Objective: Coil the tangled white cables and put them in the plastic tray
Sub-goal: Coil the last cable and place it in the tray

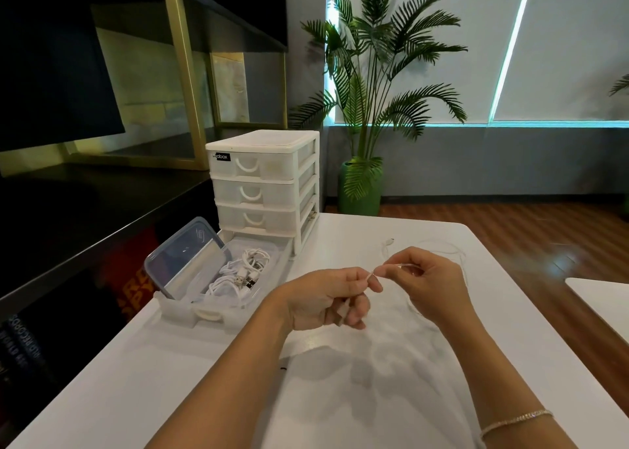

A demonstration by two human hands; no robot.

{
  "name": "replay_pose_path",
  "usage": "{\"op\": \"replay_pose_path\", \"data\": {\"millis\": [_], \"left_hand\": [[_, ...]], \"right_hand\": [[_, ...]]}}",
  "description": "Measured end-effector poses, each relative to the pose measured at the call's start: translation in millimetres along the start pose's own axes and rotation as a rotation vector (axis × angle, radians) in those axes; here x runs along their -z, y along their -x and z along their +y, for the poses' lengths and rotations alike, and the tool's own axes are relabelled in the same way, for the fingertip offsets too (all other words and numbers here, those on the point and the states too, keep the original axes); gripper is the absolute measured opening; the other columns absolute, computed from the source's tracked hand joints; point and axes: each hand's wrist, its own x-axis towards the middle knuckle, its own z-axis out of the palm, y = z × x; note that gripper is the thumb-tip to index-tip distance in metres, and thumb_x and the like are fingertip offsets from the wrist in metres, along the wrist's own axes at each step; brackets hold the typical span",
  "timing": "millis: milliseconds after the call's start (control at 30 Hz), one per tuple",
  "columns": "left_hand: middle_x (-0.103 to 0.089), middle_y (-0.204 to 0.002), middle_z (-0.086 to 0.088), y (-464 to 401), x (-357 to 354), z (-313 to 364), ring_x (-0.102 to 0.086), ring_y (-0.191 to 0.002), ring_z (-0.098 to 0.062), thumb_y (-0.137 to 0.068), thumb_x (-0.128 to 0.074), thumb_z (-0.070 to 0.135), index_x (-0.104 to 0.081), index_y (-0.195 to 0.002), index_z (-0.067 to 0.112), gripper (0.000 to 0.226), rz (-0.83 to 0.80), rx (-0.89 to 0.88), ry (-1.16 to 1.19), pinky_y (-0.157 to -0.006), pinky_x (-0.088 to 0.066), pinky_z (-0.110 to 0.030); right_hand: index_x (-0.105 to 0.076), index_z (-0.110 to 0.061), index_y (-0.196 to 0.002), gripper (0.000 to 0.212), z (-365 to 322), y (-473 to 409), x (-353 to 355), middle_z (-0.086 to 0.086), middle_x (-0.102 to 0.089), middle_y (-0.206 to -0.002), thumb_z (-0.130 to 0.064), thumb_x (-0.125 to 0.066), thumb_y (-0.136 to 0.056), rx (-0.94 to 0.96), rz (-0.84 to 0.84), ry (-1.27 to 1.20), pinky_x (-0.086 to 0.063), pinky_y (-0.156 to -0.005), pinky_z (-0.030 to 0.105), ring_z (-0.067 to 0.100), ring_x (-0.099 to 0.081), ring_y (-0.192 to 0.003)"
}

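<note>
Both hands raised above white table point(340, 397), close together. Left hand point(326, 300) curled, thumb and forefinger pinching thin white cable point(403, 265). Right hand point(430, 283) pinching same cable just beside left fingertips, short taut stretch between them. Rest of cable trailing faintly over table beyond right hand, plug end point(389, 242) lying farther back. Coiled white cables point(243, 273) already in pulled-out plastic tray point(204, 314), left of hands. Clear lid point(183, 256) leaning inside tray. 3 shut drawers in drawer unit point(263, 179) behind. Bracelet point(515, 419) on right wrist.
</note>
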Motion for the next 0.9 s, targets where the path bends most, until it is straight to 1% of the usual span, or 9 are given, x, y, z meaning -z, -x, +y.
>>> {"op": "replay_pose_path", "data": {"millis": [100,200,267,333,500,600,700,767,900], "left_hand": [[-0.071,-0.077,0.002,-3,-1,0,-0.064,-0.064,-0.007,-0.096,-0.035,-0.004,-0.058,-0.093,0.012,0.029,0.049,-0.038,0.052,-0.065,-0.053,-0.019],[-0.073,-0.083,0.0,-4,-3,-1,-0.067,-0.069,-0.008,-0.09,-0.035,-0.016,-0.066,-0.083,0.012,0.042,0.083,-0.117,0.184,-0.064,-0.054,-0.018],[-0.074,-0.083,-0.004,-3,-4,-1,-0.069,-0.068,-0.011,-0.089,-0.034,-0.018,-0.071,-0.076,0.013,0.05,0.101,-0.174,0.299,-0.06,-0.054,-0.019],[-0.074,-0.082,-0.005,-4,-8,0,-0.07,-0.067,-0.012,-0.089,-0.032,-0.018,-0.067,-0.083,0.01,0.045,0.118,-0.236,0.391,-0.058,-0.055,-0.019],[-0.075,-0.088,0.0,-11,-9,4,-0.072,-0.076,-0.012,-0.092,-0.032,-0.014,-0.059,-0.104,0.009,0.038,0.25,-0.381,0.526,-0.061,-0.055,-0.018],[-0.074,-0.094,0.0,-15,-7,3,-0.072,-0.082,-0.012,-0.094,-0.035,-0.011,-0.059,-0.107,0.009,0.034,0.36,-0.406,0.503,-0.07,-0.057,-0.019],[-0.068,-0.104,-0.001,-17,-8,2,-0.07,-0.089,-0.013,-0.096,-0.036,-0.007,-0.056,-0.111,0.008,0.029,0.458,-0.404,0.441,-0.081,-0.054,-0.022],[-0.065,-0.111,-0.003,-18,-9,2,-0.066,-0.096,-0.015,-0.096,-0.037,-0.004,-0.053,-0.115,0.008,0.027,0.534,-0.384,0.324,-0.088,-0.052,-0.024],[-0.06,-0.125,-0.007,-18,-8,0,-0.059,-0.112,-0.019,-0.097,-0.038,0.001,-0.05,-0.123,0.009,0.03,0.64,-0.303,-0.047,-0.103,-0.045,-0.032]], "right_hand": [[-0.062,-0.034,-0.067,0.016,0,-2,3,-0.014,-0.064,-0.074,-0.026,-0.07,-0.078,-0.006,0.026,-0.049,-0.049,-0.068,0.024,0.014,-0.061,-0.076],[-0.067,-0.025,-0.079,0.007,1,-2,2,-0.01,-0.065,-0.081,-0.025,-0.062,-0.085,-0.055,0.043,-0.109,-0.045,-0.07,0.016,0.011,-0.059,-0.079],[-0.071,-0.019,-0.093,0.017,2,-1,0,-0.004,-0.068,-0.092,-0.029,-0.058,-0.087,-0.095,0.027,-0.09,-0.047,-0.077,0.021,0.012,-0.059,-0.085],[-0.072,-0.017,-0.102,0.026,4,-1,-3,-0.001,-0.069,-0.101,-0.033,-0.057,-0.088,-0.13,-0.011,-0.051,-0.048,-0.084,0.027,0.013,-0.059,-0.09],[-0.071,-0.022,-0.106,0.03,2,4,-8,-0.001,-0.07,-0.11,-0.04,-0.059,-0.085,-0.127,-0.17,0.091,-0.051,-0.09,0.033,0.016,-0.063,-0.098],[-0.07,-0.026,-0.107,0.029,-3,5,-11,-0.003,-0.069,-0.113,-0.041,-0.059,-0.085,-0.103,-0.256,0.183,-0.052,-0.089,0.031,0.014,-0.064,-0.096],[-0.071,-0.027,-0.105,0.025,-7,6,-12,-0.004,-0.072,-0.107,-0.039,-0.06,-0.086,-0.071,-0.315,0.237,-0.053,-0.08,0.029,0.009,-0.058,-0.073],[-0.072,-0.026,-0.104,0.025,-7,6,-12,-0.003,-0.072,-0.103,-0.038,-0.061,-0.085,-0.048,-0.34,0.278,-0.054,-0.078,0.03,0.009,-0.057,-0.069],[-0.073,-0.02,-0.101,0.025,-8,7,-12,0.0,-0.073,-0.097,-0.036,-0.062,-0.085,-0.015,-0.363,0.307,-0.055,-0.08,0.034,0.015,-0.062,-0.075]]}}
